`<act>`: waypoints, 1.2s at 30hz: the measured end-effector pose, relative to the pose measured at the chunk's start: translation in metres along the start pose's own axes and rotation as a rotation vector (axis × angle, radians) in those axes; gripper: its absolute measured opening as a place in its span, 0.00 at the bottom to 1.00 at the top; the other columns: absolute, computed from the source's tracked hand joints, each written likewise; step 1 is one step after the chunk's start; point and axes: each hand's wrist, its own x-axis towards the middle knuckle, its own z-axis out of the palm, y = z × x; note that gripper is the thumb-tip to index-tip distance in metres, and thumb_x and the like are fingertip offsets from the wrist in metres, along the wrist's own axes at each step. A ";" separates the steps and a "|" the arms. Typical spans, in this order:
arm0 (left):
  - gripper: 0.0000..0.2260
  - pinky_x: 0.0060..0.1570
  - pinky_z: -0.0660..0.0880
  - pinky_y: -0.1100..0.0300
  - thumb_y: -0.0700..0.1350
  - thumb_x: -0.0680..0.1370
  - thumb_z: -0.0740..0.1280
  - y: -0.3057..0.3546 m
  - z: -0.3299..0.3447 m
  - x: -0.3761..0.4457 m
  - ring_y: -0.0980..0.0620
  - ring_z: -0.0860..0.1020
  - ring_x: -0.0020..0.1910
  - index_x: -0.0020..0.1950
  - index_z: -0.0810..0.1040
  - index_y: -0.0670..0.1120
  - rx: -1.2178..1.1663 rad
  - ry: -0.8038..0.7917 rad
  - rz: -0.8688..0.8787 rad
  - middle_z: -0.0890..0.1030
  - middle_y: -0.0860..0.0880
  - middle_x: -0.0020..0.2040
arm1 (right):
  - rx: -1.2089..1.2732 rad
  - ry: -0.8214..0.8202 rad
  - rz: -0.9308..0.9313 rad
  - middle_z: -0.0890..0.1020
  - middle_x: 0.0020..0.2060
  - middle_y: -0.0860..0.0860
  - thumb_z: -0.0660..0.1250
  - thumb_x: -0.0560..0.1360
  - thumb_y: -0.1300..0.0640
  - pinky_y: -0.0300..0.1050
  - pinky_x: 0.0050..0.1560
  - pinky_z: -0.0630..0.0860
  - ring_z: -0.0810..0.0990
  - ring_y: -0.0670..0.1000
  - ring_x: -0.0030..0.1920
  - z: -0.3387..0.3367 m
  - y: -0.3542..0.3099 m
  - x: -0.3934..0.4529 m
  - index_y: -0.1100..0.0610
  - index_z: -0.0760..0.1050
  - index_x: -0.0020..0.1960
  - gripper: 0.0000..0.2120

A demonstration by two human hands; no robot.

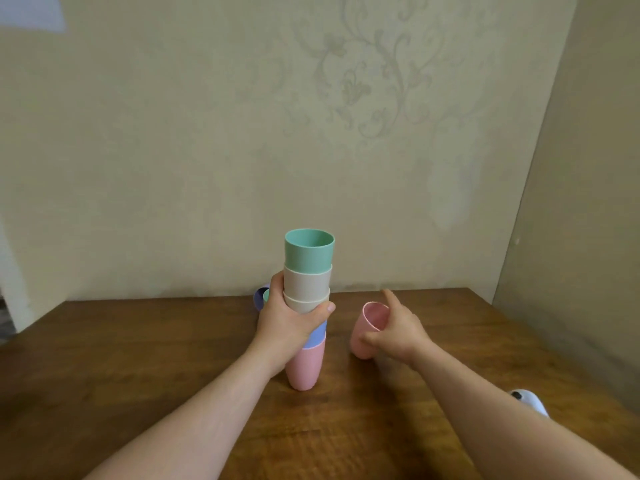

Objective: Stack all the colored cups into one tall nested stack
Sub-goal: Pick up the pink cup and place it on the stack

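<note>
Left hand (291, 323) wraps smooth tapered cup stack (307, 306).

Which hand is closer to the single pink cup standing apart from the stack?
Right. The right hand is wrapped around the loose pink cup, touching it. The left hand is off to that cup's left, gripping the stack instead.

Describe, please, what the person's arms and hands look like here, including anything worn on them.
Both forearms are bare up to the bottom edge of the picture: no sleeves show. The left hand and right hand wear no gloves, and no rings, watch or bracelet can be seen. Fingernails look short and unpainted.
</note>
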 end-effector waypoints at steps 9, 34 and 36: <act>0.36 0.51 0.83 0.60 0.40 0.69 0.87 0.007 -0.023 -0.018 0.54 0.87 0.59 0.71 0.73 0.57 -0.049 -0.036 -0.023 0.87 0.55 0.59 | 0.037 -0.078 -0.034 0.78 0.74 0.51 0.83 0.66 0.43 0.48 0.67 0.77 0.77 0.54 0.69 0.015 -0.011 -0.033 0.50 0.64 0.83 0.51; 0.24 0.51 0.86 0.48 0.54 0.72 0.83 0.045 -0.022 0.000 0.48 0.89 0.51 0.64 0.79 0.52 -0.110 0.036 0.047 0.90 0.51 0.53 | 0.593 0.034 0.012 0.81 0.69 0.48 0.84 0.63 0.45 0.56 0.62 0.84 0.83 0.51 0.62 0.037 -0.027 -0.053 0.39 0.68 0.77 0.47; 0.27 0.55 0.86 0.44 0.60 0.69 0.81 0.044 -0.021 -0.001 0.48 0.89 0.52 0.63 0.79 0.54 -0.096 0.062 0.060 0.90 0.52 0.54 | 0.771 0.122 -0.052 0.80 0.67 0.51 0.84 0.70 0.51 0.59 0.63 0.84 0.83 0.49 0.57 0.010 -0.063 -0.040 0.45 0.68 0.77 0.41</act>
